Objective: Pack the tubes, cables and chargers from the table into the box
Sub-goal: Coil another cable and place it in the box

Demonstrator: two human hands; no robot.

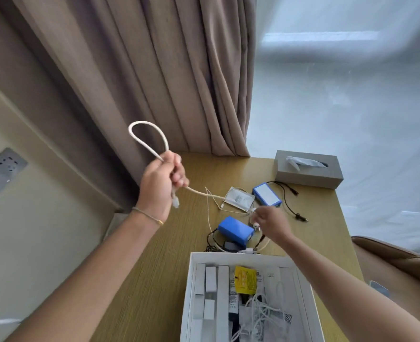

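Item: white cable (152,137), part-coiled. Left hand (160,183) is raised above the bench (154,243), fingers closed round the cable, one loop standing up and away from the fist, a plug end hanging below it; likely gathered so it packs compactly. The free length runs rightward and down, long axis slanting across the bench to the right hand (269,223), whose fingers pinch it near a white charger (254,222). Blue packs (236,230) and a black lead (288,201) lie unpacked. White box (191,280), nearest the viewer, holds tubes and cables.
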